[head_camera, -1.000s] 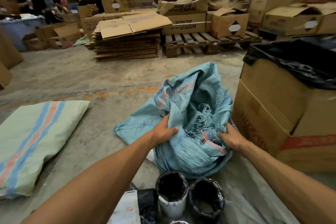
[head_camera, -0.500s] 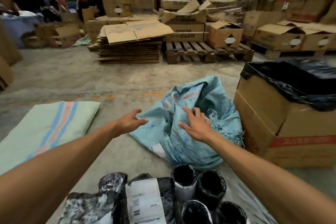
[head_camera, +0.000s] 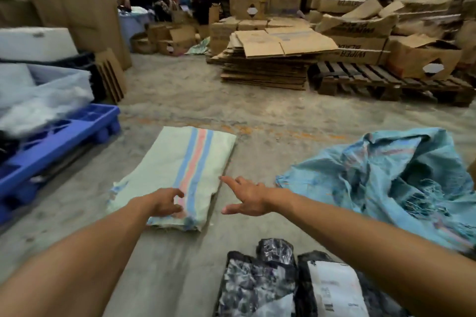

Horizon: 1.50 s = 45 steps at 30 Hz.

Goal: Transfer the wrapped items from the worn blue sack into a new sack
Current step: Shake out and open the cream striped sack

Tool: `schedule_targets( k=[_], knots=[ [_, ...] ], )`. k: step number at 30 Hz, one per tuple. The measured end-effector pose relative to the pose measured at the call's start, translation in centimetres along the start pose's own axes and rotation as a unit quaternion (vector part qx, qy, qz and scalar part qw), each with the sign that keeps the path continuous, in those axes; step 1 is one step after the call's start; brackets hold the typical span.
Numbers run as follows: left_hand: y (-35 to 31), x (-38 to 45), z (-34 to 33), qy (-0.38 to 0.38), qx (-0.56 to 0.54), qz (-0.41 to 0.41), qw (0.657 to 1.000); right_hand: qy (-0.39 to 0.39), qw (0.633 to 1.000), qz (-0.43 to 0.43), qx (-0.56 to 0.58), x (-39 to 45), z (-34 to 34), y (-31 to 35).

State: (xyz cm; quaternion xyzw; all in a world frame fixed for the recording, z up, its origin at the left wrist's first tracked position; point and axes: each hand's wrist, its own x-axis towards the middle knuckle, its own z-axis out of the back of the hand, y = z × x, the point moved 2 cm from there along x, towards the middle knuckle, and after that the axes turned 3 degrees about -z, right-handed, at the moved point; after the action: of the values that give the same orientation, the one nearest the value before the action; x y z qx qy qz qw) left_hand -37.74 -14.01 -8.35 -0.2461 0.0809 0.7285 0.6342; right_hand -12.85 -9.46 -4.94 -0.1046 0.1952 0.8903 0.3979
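A folded pale green sack (head_camera: 177, 170) with blue and pink stripes lies flat on the concrete floor. My left hand (head_camera: 164, 202) hovers over its near end with fingers loosely curled, holding nothing that I can see. My right hand (head_camera: 244, 195) is spread open just right of the sack's edge, above the floor. The worn blue sack (head_camera: 381, 185) lies crumpled and frayed at the right, apart from both hands. Black plastic-wrapped parcels (head_camera: 260, 283) lie at the bottom, one with a white label (head_camera: 334, 288).
A blue plastic pallet (head_camera: 59, 141) with white bags stands at the left. A stack of flattened cardboard (head_camera: 268, 64), a wooden pallet (head_camera: 373, 82) and piled boxes fill the back. People sit far back at the left.
Both hands let go of the blue sack and swung left toward the striped sack. My view turned left, so the blue sack now sits at the right.
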Motion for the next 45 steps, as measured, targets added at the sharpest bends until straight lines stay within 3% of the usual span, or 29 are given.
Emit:
schedule_targets(
  k=[5,9,12,16,18,20,24,26,28,29,32,34,36,37,38,40,41,43,45],
  knots=[
    [8.6,0.8,-3.4,-0.056,0.025,0.041,0.997,0.024,1.0,0.003,0.007,6.7,-5.9,6.6],
    [11.5,2.1,-6.8,-0.054,0.004,0.06,0.997,-0.019,0.997,-0.072,0.017,11.4,-9.4,9.4],
    [11.8,3.4,-7.8,-0.103,-0.071,0.061,0.99,-0.064,0.985,-0.153,0.043,13.4,-10.9,9.6],
    [11.2,3.7,-7.3,-0.181,-0.251,-0.043,0.95,-0.154,0.96,-0.189,0.137,15.0,-11.9,7.9],
    [10.8,3.5,-6.8,-0.2,-0.268,-0.05,0.941,-0.229,0.911,-0.193,0.284,15.1,-11.3,7.0],
    [10.4,3.3,-5.7,-0.216,-0.199,-0.007,0.956,-0.267,0.843,-0.158,0.439,14.7,-10.2,6.3],
    [7.7,2.4,-1.3,-0.31,-0.085,0.03,0.946,-0.234,0.695,-0.086,0.675,13.5,-6.7,6.1],
    [6.0,1.9,0.9,-0.363,-0.1,0.021,0.926,-0.243,0.657,-0.068,0.71,12.9,-4.3,6.0],
    [4.2,0.7,3.4,-0.405,-0.197,0.025,0.892,-0.271,0.667,-0.054,0.692,11.5,-1.6,5.8],
    [3.5,0.0,4.6,-0.423,-0.244,0.032,0.872,-0.279,0.697,-0.035,0.66,10.5,-0.3,5.7],
    [1.3,-2.6,8.8,-0.457,-0.301,0.022,0.837,-0.252,0.846,-0.002,0.471,7.0,2.7,5.0],
    [0.9,-4.4,11.3,-0.474,-0.331,0.01,0.816,-0.249,0.922,-0.059,0.292,5.7,3.7,3.9],
    [0.9,-6.6,13.2,-0.476,-0.354,-0.03,0.805,-0.27,0.915,-0.177,0.24,4.2,4.3,2.4],
    [0.7,-7.9,13.8,-0.465,-0.342,-0.067,0.814,-0.266,0.889,-0.226,0.297,3.4,4.4,1.8],
    [0.6,-9.1,14.6,-0.445,-0.285,-0.094,0.844,-0.244,0.839,-0.247,0.419,2.9,4.6,1.7],
    [0.3,-10.7,15.5,-0.396,-0.066,-0.083,0.912,-0.178,0.733,-0.222,0.618,2.2,6.0,2.5],
    [-0.1,-11.5,15.6,-0.363,0.039,-0.052,0.929,-0.173,0.707,-0.196,0.657,2.2,7.2,2.6],
    [-1.0,-13.1,16.1,-0.287,0.135,-0.003,0.948,-0.22,0.697,-0.154,0.665,1.8,10.5,2.9],
    [-1.6,-14.9,17.5,-0.181,0.008,-0.039,0.983,-0.273,0.735,-0.093,0.614,1.3,13.8,3.2]
  ],
)
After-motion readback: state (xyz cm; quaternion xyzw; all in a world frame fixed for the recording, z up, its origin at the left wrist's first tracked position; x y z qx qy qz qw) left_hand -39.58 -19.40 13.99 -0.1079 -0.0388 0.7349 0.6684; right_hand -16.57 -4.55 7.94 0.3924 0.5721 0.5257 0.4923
